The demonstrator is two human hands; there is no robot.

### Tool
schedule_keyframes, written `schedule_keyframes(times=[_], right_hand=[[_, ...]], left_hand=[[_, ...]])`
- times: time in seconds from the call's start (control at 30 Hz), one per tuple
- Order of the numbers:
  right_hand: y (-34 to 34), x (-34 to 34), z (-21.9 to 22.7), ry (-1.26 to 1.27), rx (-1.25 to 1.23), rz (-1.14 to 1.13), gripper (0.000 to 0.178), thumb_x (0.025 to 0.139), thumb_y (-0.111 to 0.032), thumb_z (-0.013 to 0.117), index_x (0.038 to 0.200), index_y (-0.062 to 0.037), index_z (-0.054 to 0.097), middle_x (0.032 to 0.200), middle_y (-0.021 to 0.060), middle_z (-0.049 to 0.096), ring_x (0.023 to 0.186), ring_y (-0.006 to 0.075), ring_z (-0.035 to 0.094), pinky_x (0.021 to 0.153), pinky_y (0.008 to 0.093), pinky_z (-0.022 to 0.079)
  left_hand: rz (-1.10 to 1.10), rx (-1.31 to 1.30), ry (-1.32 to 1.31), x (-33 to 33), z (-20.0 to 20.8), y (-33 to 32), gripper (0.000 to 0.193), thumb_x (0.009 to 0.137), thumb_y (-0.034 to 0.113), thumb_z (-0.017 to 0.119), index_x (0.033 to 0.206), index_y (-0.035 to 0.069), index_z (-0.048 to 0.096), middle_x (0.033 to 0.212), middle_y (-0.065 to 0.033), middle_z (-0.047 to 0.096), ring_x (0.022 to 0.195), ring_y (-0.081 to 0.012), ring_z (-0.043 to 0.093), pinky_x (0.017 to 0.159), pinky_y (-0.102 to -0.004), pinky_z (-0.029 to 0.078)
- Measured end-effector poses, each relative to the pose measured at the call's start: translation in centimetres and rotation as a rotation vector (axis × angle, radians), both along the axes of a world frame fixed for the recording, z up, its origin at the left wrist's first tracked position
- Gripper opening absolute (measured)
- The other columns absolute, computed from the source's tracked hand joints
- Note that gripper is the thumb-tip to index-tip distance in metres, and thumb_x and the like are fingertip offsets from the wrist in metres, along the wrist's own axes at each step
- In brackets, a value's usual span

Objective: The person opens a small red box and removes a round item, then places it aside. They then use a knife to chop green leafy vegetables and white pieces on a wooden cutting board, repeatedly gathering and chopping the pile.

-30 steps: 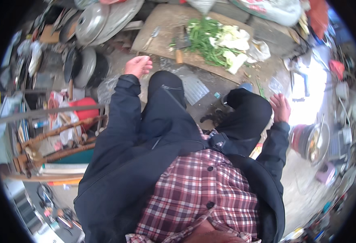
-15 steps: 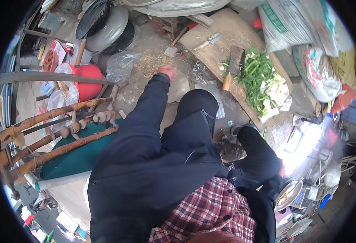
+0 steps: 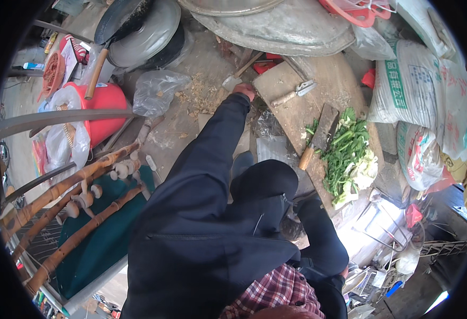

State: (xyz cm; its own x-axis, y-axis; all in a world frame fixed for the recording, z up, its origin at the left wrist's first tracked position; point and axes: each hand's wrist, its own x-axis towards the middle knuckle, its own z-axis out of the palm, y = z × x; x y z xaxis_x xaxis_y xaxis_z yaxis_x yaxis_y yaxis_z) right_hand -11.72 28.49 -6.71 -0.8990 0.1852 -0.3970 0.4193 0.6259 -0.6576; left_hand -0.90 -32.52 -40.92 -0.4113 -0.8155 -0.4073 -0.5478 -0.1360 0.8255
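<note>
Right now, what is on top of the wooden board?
On the wooden board lie a cleaver, a small pale-handled tool, leafy greens and pale leaves. The greens and leaves cover the wood beneath, so anything under them cannot be seen.

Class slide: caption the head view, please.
Left hand beside a wooden-handled tool, near a board bearing greens and a cleaver.

One scraper, one cleaver, one cutting board, seemingly at least three sacks.
</note>
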Motion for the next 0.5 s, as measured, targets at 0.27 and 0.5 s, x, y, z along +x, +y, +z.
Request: schedule_keyframes(times=[0.27,0.5], right_hand=[[-2.5,-1.3,0.9,0.006,0.043,0.049,0.04,0.093,-0.029,0.055,0.116,0.0043,0.054,0.107,0.0149,0.061,0.093,0.0202,0.061,0.077,0.031,0.05],[-3.3,-2.0,1.3,-0.005,0.072,0.067,0.041,0.094,-0.029,0.055,0.117,0.0042,0.054,0.108,0.0152,0.061,0.093,0.0207,0.061,0.077,0.0314,0.05]], left_hand=[[-0.217,-0.359,-0.369,-4.7,-4.2,-2.4,0.031,0.074,0.026,0.071,0.097,0.006,0.067,0.089,-0.0162,0.068,0.082,-0.0273,0.066,0.075,-0.0338,0.051],[-0.227,-0.31,-0.415,-5.7,-5.7,-0.3,0.03,0.074,0.024,0.07,0.097,0.006,0.067,0.089,-0.0154,0.067,0.08,-0.0262,0.065,0.073,-0.0331,0.051]])
